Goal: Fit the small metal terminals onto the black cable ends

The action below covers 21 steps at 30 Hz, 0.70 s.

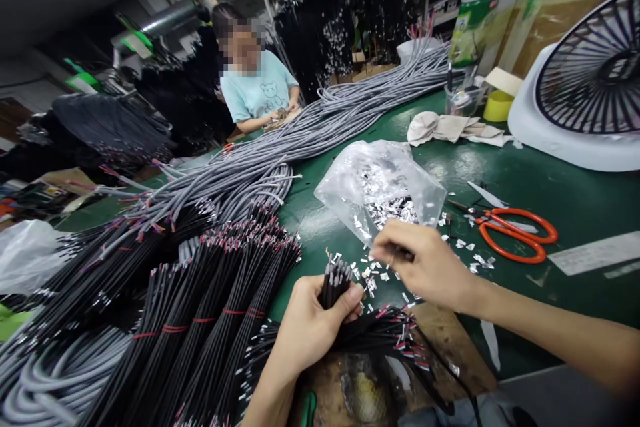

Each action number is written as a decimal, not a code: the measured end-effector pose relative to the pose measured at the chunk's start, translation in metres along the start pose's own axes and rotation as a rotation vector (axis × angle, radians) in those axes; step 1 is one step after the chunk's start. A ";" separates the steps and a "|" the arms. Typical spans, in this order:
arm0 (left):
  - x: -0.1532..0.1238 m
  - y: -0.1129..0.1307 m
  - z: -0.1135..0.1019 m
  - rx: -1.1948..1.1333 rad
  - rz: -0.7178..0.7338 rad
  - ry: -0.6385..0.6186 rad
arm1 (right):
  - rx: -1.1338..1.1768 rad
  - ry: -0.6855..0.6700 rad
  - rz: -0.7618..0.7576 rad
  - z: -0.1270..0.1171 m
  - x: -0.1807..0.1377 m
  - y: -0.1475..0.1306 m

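My left hand (pixel 320 320) is wrapped around an upright bundle of black cables (pixel 336 283), whose silvery ends stick out above the fist. Just to the right, my right hand (pixel 417 260) hovers over small silver foil pieces (pixel 371 275) strewn on the table. Its fingers are curled together, and what they hold, if anything, is hidden. Behind it lies an open clear plastic bag (pixel 345 190) with many more foil pieces inside. Below both hands, more black cables (pixel 370 332) with red and white stripped ends lie across a brown board (pixel 450 340).
Red-banded black cable bundles (pixel 215 320) fill the left side. Long grey cables (pixel 320 123) run across the green table (pixel 480 177). Orange-handled scissors (pixel 515 233), a crumpled cloth (pixel 440 128) and a white fan (pixel 590 80) are at right. A person (pixel 260 90) sits opposite.
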<state>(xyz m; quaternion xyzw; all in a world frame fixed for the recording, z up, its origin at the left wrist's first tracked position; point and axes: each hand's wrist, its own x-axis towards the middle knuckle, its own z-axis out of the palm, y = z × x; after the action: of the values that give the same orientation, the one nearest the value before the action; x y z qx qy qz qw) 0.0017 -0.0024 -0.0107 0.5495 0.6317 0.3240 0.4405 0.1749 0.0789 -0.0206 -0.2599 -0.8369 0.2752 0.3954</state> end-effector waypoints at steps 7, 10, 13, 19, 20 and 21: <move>0.002 0.001 0.001 0.060 -0.005 0.027 | 0.058 -0.070 0.166 0.000 0.000 0.004; 0.002 0.001 0.002 0.063 0.031 0.041 | 0.185 -0.199 0.142 0.011 -0.004 -0.004; 0.000 0.002 0.002 0.015 0.017 0.027 | 0.172 -0.183 0.194 0.016 -0.004 -0.011; -0.004 0.002 -0.002 -0.028 -0.005 0.176 | 0.239 -0.214 0.304 0.012 -0.003 -0.007; -0.004 0.001 -0.002 -0.003 0.009 0.210 | 0.254 -0.205 0.315 0.012 -0.003 -0.005; -0.003 0.001 -0.003 0.018 0.019 0.240 | 0.256 -0.192 0.317 0.012 -0.004 -0.004</move>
<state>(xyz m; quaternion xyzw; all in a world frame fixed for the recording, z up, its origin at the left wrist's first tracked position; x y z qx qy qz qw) -0.0003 -0.0054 -0.0086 0.5170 0.6774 0.3858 0.3536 0.1664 0.0708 -0.0267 -0.3086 -0.7774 0.4616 0.2955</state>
